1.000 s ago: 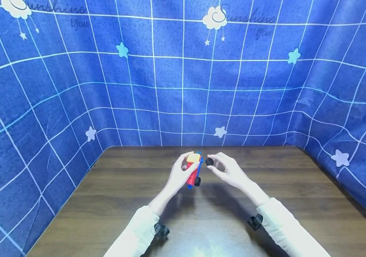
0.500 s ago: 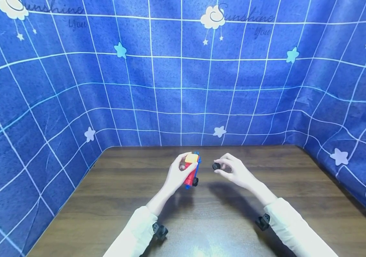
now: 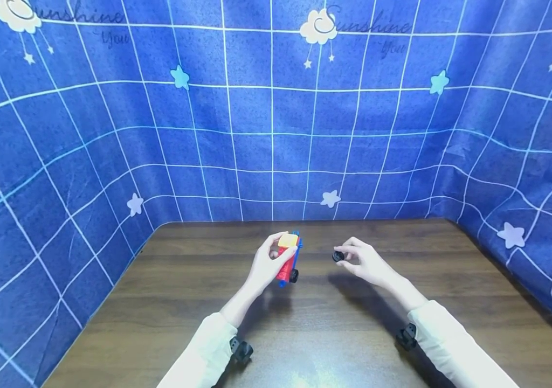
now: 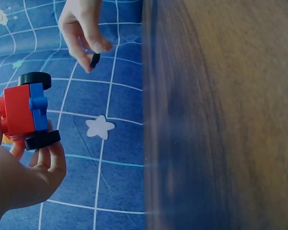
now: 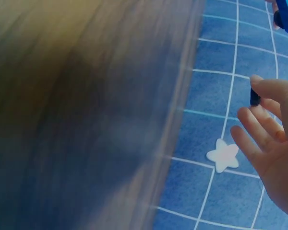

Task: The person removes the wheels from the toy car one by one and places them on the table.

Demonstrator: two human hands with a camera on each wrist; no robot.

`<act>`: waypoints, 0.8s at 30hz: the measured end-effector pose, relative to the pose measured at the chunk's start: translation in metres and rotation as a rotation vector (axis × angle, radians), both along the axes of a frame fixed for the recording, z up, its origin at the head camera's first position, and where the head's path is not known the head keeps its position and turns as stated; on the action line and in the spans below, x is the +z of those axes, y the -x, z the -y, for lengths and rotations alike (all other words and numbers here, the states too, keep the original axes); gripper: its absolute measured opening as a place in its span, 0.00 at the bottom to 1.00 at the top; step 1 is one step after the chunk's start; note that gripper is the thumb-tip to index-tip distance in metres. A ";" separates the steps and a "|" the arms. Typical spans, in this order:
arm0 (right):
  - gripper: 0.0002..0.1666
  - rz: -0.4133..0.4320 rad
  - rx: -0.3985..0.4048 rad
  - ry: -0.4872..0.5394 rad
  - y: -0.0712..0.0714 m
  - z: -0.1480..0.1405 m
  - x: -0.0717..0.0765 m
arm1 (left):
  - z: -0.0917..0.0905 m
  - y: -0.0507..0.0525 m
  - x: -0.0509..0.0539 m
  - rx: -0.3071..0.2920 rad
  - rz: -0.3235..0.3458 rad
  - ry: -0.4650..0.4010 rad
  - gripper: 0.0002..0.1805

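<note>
In the head view my left hand (image 3: 266, 264) holds a toy car (image 3: 285, 267) above the table, thumb on one side and fingers on the other. The car has a red body, a yellow block on top and a blue base. One black wheel shows on its near right; a bare blue stub sticks out farther forward. Two black wheels (image 4: 42, 139) appear at the car's end in the left wrist view. To the right, my right hand (image 3: 365, 263) pinches a loose black wheel (image 3: 338, 256) between thumb and fingertips, apart from the car. The car's far left side is hidden.
A brown wood-grain table (image 3: 198, 291) lies beneath both hands. Blue cloth (image 3: 252, 151) with white grid lines, stars and clouds hangs at the back and both sides. Black wrist cameras (image 3: 241, 350) sit at the white sleeves.
My right hand has moved right and slightly nearer with the wheel, away from the car. My left hand and the toy car have shifted only slightly left.
</note>
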State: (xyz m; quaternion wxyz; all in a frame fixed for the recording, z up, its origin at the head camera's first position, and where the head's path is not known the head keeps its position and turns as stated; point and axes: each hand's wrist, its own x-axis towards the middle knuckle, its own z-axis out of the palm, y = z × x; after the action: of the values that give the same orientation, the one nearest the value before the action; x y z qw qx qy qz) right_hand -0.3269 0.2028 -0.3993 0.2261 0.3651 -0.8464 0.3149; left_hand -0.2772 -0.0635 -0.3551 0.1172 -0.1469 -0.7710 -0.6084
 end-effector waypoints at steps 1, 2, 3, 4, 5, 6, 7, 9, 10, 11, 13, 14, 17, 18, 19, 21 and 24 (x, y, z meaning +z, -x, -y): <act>0.19 0.014 -0.004 -0.004 0.001 -0.002 -0.001 | 0.000 0.000 0.000 0.002 0.005 0.004 0.26; 0.19 0.023 -0.008 -0.008 0.001 -0.003 -0.003 | 0.000 0.000 0.000 0.003 0.010 0.007 0.26; 0.19 0.029 -0.012 -0.015 0.002 -0.005 -0.004 | 0.001 0.000 0.000 0.005 0.012 0.008 0.26; 0.18 0.036 -0.012 -0.017 0.003 -0.006 -0.006 | 0.001 0.000 -0.001 0.006 0.013 0.010 0.26; 0.18 0.041 -0.013 -0.022 0.004 -0.008 -0.007 | 0.001 0.001 -0.001 0.007 0.012 0.010 0.26; 0.18 0.039 -0.014 -0.028 0.005 -0.009 -0.009 | 0.001 0.001 -0.001 0.008 0.010 0.010 0.26; 0.18 0.041 -0.016 -0.031 0.006 -0.010 -0.011 | 0.001 0.001 -0.001 0.007 0.008 0.007 0.26; 0.18 0.034 -0.023 -0.045 0.007 -0.013 -0.013 | 0.001 0.002 -0.001 0.004 0.003 0.002 0.26; 0.18 0.033 -0.027 -0.051 0.008 -0.014 -0.015 | 0.001 0.003 -0.002 0.003 0.001 -0.001 0.26; 0.18 0.026 -0.037 -0.063 0.009 -0.016 -0.016 | 0.002 0.004 -0.002 0.001 0.000 -0.003 0.26; 0.17 0.024 -0.051 -0.082 0.010 -0.018 -0.017 | 0.002 0.005 -0.003 -0.002 -0.004 -0.008 0.26; 0.17 0.022 -0.056 -0.091 0.010 -0.020 -0.017 | 0.002 0.005 -0.003 -0.002 -0.003 -0.007 0.26; 0.17 0.031 -0.067 -0.116 0.012 -0.024 -0.018 | 0.002 0.008 -0.005 -0.002 -0.005 -0.007 0.26; 0.17 0.039 -0.067 -0.122 0.013 -0.025 -0.019 | 0.003 0.009 -0.005 0.000 -0.004 -0.009 0.26; 0.17 0.047 -0.068 -0.131 0.013 -0.026 -0.019 | 0.003 0.012 -0.008 0.004 0.000 -0.006 0.26; 0.17 0.074 -0.071 -0.150 0.014 -0.027 -0.019 | 0.005 0.020 -0.016 0.008 0.010 -0.012 0.27; 0.17 0.119 -0.080 -0.172 0.015 -0.028 -0.018 | 0.005 0.032 -0.027 0.008 0.020 -0.020 0.28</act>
State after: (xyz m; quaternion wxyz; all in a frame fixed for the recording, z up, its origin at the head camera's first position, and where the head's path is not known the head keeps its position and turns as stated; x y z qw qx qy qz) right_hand -0.3415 0.2312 -0.4177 0.1558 0.3299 -0.8961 0.2528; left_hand -0.3094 -0.0683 -0.3822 0.1134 -0.1368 -0.7667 -0.6169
